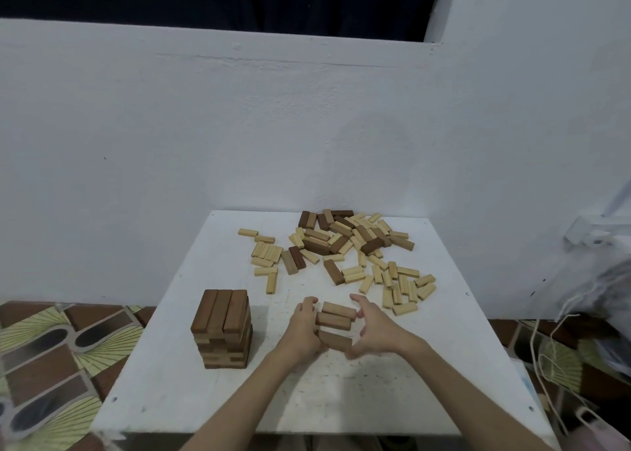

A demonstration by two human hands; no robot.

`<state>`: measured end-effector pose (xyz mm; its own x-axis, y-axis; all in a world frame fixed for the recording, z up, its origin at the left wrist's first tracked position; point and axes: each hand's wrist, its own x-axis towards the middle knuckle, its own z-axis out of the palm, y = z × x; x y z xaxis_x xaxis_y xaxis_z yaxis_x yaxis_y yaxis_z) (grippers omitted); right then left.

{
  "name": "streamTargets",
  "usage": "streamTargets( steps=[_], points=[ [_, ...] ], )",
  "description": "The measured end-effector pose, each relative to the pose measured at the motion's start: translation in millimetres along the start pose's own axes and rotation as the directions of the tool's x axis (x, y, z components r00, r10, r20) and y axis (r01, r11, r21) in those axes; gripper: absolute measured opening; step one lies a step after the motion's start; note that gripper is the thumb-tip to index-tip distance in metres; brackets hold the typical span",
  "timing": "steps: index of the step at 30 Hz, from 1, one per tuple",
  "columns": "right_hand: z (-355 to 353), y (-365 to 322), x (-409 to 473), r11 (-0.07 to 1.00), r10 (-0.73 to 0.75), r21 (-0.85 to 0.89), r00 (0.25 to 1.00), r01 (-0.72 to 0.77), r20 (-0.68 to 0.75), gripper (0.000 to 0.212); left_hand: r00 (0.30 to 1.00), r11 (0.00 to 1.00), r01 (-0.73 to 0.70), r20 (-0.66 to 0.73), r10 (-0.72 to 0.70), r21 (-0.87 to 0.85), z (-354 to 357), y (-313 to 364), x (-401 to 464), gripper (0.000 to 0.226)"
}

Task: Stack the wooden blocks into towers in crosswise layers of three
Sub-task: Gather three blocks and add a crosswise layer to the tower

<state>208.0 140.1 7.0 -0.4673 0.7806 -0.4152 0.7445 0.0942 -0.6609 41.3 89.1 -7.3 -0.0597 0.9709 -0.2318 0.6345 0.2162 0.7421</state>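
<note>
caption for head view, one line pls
Both hands square three brown blocks beside finished tower.

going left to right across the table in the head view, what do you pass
finished tower → left hand → three brown blocks between the hands → right hand → pale loose blocks at right

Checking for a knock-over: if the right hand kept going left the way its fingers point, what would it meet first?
Probably the three brown blocks between both hands; the right hand is nearly touching them.
</note>
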Motion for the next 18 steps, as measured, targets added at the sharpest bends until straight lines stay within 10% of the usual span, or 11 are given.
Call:
streamTargets(
  steps=[18],
  points=[
    [8,7,4,0.974,0.088,0.219,0.985,-0.055,-0.145,0.09,0.995,0.962,0.095,0.03,-0.09,-0.257,6,-1,13,0.089]
  ],
)
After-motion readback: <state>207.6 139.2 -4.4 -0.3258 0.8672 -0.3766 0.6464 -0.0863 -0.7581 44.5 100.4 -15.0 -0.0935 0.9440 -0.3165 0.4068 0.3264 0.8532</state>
